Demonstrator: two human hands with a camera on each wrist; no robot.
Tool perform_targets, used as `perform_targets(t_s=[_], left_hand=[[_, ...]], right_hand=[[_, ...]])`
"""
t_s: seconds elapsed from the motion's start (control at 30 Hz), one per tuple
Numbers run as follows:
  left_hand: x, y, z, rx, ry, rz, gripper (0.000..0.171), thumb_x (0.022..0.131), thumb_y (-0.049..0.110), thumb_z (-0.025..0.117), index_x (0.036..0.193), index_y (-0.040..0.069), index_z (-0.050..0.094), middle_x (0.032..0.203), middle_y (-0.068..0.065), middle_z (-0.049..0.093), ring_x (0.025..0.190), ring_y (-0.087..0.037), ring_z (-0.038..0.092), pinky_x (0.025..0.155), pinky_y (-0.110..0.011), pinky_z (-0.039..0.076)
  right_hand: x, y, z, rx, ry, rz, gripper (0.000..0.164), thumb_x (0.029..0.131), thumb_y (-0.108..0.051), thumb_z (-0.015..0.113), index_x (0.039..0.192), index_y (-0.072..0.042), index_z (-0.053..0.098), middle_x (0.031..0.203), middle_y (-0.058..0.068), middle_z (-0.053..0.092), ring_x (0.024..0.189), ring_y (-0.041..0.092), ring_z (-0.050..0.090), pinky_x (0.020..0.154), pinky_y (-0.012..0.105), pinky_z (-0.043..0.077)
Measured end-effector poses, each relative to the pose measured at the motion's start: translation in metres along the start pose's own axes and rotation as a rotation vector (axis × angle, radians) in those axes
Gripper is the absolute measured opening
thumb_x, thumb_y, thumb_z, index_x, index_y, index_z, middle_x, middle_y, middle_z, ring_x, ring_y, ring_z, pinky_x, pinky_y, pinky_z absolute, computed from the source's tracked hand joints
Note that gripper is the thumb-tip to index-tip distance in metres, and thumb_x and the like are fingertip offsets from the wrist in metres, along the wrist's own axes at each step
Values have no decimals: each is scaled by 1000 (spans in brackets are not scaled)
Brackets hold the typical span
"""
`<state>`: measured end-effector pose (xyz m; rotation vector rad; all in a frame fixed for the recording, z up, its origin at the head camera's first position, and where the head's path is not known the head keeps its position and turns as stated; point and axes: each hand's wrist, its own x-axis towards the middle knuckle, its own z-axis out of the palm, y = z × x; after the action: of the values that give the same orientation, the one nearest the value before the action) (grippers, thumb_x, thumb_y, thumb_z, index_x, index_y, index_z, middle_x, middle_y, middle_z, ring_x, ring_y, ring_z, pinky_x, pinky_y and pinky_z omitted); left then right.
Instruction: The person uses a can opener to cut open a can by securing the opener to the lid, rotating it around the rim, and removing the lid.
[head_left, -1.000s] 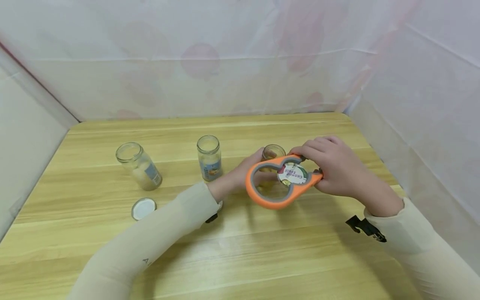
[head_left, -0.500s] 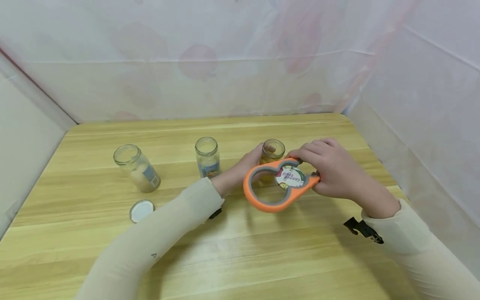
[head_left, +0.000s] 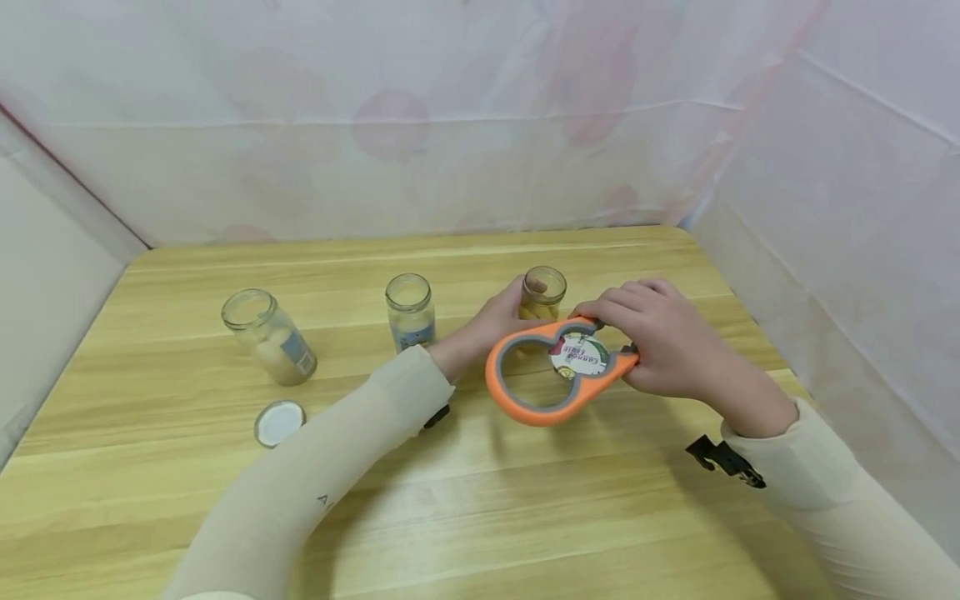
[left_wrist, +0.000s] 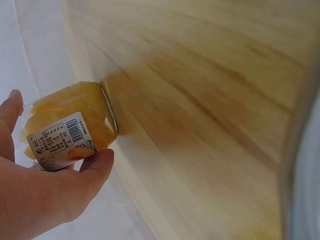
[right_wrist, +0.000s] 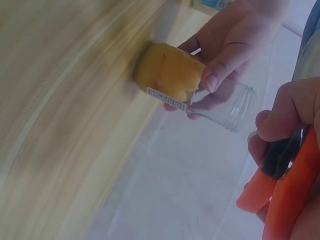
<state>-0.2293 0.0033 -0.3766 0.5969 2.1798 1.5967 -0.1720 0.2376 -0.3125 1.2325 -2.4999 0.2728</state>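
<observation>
In the head view my left hand (head_left: pixel 498 321) grips an open glass jar (head_left: pixel 542 310) of yellow fruit pieces, just beyond the opener. Its fingers and thumb go round the jar in the left wrist view, where a barcode label (left_wrist: pixel 60 137) shows. My right hand (head_left: pixel 663 342) holds an orange and grey jar opener (head_left: pixel 543 415) by its handles. A round printed lid (head_left: pixel 579 356) sits in the opener's smaller opening. The right wrist view shows the jar's bare threaded mouth (right_wrist: pixel 242 107) apart from the opener's orange handles (right_wrist: pixel 290 190).
Two more open jars stand on the wooden table (head_left: pixel 480 517): a blue-labelled jar (head_left: pixel 410 312) beside my left wrist and a jar with pale contents (head_left: pixel 273 342) farther left. A white lid (head_left: pixel 280 423) lies in front of the latter. Pale curtains (head_left: pixel 390 183) hang behind and at the sides.
My left hand has moved the jar slightly away, toward the back of the table, so more of it shows past the opener. My right hand with opener and lid has hardly moved.
</observation>
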Motion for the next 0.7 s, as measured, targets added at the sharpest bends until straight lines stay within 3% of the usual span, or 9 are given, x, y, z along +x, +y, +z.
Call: perform_targets(t_s=[0.13,0.27,0.37,0.43,0.57,0.7], left_hand=[[3,0,0,28,20,0,60,96,19,68,146,7,38,135,-13,55,121,-27,55,102,-42,46],[2,-1,-1,74,58,19,83,91,18,75,154,7,23,144,-18,48,131,-31,49,110,-45,40],[-7,0,-1,126,81,47,107,84,19,82,159,8,6,151,-22,39,140,-34,39,116,-47,32],[-18,2,-1,174,95,70,112,83,22,83,159,6,2,154,-24,32,143,-35,33,118,-50,28],[-43,8,-2,160,151,139,97,89,24,76,159,6,11,158,-24,22,145,-37,26,116,-54,31],[-62,7,-3,18,212,204,74,93,12,69,155,7,27,151,-22,35,137,-37,39,108,-49,41]], right_hand=[[0,1,0,-4,8,4,52,65,-8,76,115,-18,69,98,-6,69,91,18,61,87,47,42],[1,1,2,-6,21,-1,50,66,-8,76,115,-18,69,99,-6,69,92,18,62,86,47,42],[1,0,3,-4,30,-6,49,67,-9,76,115,-17,69,98,-6,68,91,18,62,86,47,42],[2,-1,3,-3,41,-9,49,67,-9,75,115,-17,69,98,-5,69,91,19,62,86,47,42],[3,-2,4,-3,71,-13,49,68,-11,76,116,-16,69,97,-4,69,90,20,62,86,47,42],[5,-6,3,0,96,-18,48,69,-13,75,117,-16,68,98,-3,69,92,21,62,86,47,41]])
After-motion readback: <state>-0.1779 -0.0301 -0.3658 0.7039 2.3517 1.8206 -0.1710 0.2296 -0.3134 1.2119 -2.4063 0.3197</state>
